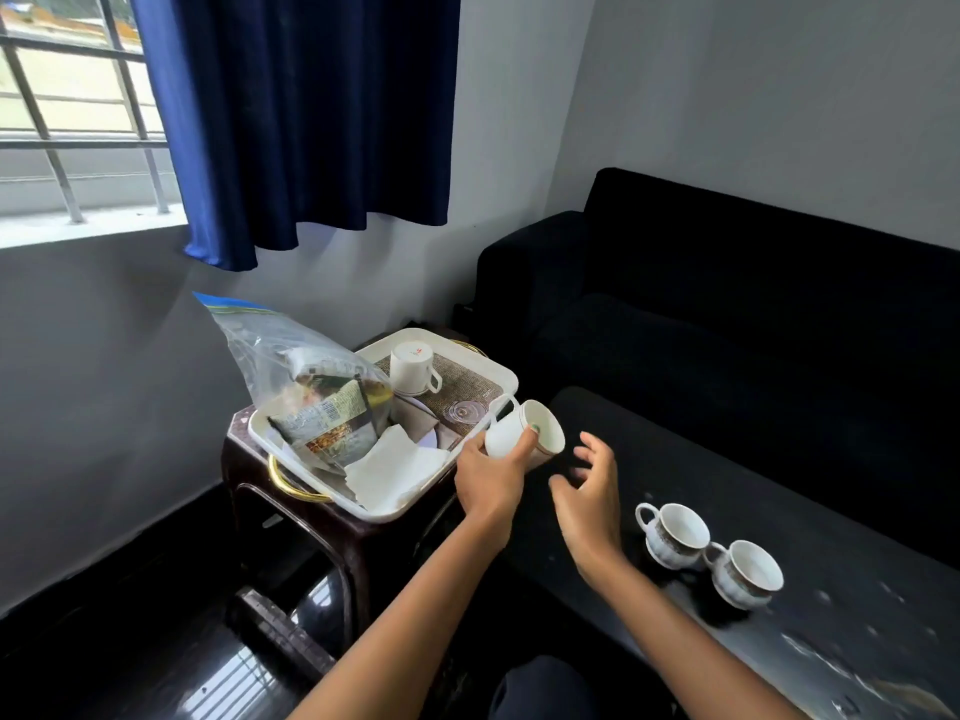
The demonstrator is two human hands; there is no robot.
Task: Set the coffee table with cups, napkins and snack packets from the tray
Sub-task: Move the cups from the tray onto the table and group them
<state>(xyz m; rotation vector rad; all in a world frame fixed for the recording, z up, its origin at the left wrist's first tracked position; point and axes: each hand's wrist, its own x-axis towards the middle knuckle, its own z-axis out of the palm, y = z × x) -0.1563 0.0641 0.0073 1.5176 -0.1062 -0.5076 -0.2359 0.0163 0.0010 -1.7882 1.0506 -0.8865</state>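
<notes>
left fingers [524, 443] around tilted cup [524, 433] past tray [498, 379] rim, right hand [589, 491] fingers released beside

red mark on upturned cup [411, 367], unreadable

The tray [498, 379] is cream-white with gold handles [291, 485] and a brown woven-look mat [462, 387] inside, and it carries white napkins [395, 470] and a clear bag [280, 350] with a blue strip holding brown-and-gold printed snack packets [332, 413]. The cup [519, 433] held on its side is white with a thin gold rim line, while the two cups [675, 535] on the black worktop [779, 491] are white with a brown patterned band. A deep blue curtain [311, 116] hangs over grey walls beside a black sofa [727, 304].
</notes>
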